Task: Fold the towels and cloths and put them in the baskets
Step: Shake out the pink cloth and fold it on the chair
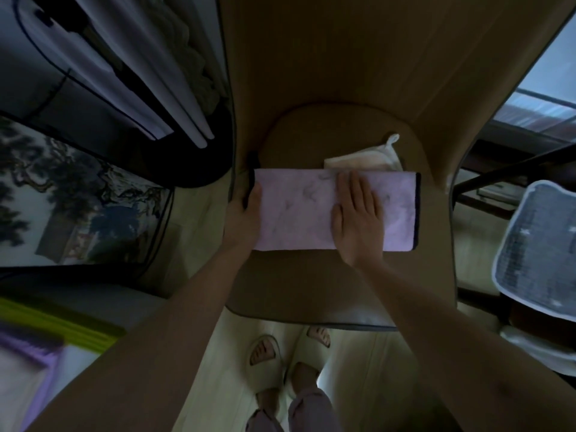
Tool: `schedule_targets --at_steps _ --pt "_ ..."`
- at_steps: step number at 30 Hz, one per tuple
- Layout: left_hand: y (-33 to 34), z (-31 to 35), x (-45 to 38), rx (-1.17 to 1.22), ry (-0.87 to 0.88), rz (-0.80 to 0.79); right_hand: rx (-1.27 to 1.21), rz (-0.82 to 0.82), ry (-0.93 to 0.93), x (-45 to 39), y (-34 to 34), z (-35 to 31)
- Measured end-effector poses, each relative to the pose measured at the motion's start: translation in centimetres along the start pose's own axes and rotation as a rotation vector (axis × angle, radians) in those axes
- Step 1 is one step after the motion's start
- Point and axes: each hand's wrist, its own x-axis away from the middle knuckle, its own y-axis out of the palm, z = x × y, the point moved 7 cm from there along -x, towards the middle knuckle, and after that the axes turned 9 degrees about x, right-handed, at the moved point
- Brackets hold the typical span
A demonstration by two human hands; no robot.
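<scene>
A pale pink towel (pixel 299 213) with a dark edge lies folded into a long rectangle across the tan chair seat (pixel 311 282). My left hand (pixel 244 213) grips its left end, thumb on top and fingers under the edge. My right hand (pixel 358 216) lies flat on the towel's right half, fingers straight, pressing it down. Behind the towel a small cream cloth (pixel 367 159) with a hanging loop lies on the seat, partly hidden by the towel. No basket is in view.
The chair's tall tan back (pixel 343 57) rises behind the seat. A white mesh office chair (pixel 536 251) stands at the right. Dark furniture and rolled white sheets (pixel 149 88) fill the left. My feet in slippers (pixel 286 360) stand on the pale floor.
</scene>
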Motion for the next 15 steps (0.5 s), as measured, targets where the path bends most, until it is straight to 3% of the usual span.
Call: schedule_targets --at_steps 10,15 --pt "-0.3 1.4 0.1 0.018 0.062 0.013 0.145 -0.065 -0.003 -0.6 1.5 -0.7" --pt "-0.9 1.3 0.1 0.031 0.052 0.042 0.111 -0.042 -0.162 3.0 -0.1 -1.9"
